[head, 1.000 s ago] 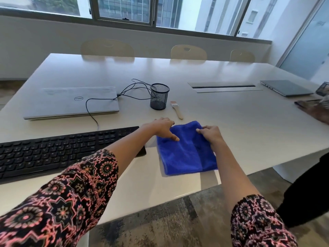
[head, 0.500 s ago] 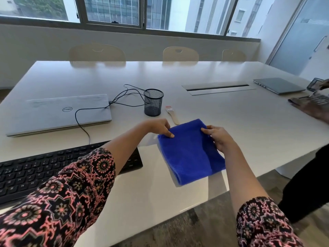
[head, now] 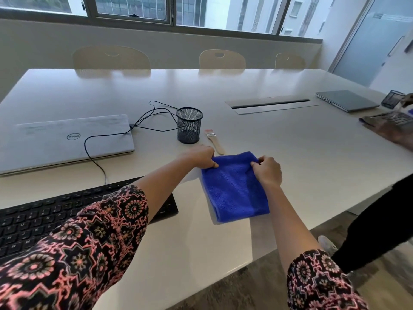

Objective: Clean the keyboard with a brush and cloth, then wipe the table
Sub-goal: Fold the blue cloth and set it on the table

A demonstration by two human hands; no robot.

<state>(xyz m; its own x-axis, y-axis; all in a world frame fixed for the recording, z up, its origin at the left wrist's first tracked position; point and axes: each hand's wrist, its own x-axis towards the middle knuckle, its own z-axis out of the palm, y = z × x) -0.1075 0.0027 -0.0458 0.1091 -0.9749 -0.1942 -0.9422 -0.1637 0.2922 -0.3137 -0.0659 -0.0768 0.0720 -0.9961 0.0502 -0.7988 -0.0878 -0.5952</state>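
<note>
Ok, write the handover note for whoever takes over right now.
Left hand pinches the cloth at its far left corner.
Right hand pinches its far right corner.
Cloth lies folded on the table, right of the keyboard; brush lies beyond it beside the mesh cup, in no hand.
Done: cannot tell from this view.
Left: likely brush the keyboard, wipe it, then wipe the table.

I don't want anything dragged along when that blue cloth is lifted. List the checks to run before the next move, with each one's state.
1. Left hand pinches the cloth's far left corner: ok.
2. Right hand pinches its far right corner: ok.
3. Cloth folded, flat on the table, apart from the keyboard: ok.
4. Brush handle clear of the cloth's far edge: cannot tell.
5. Mesh cup stands clear of the cloth: ok.
</note>
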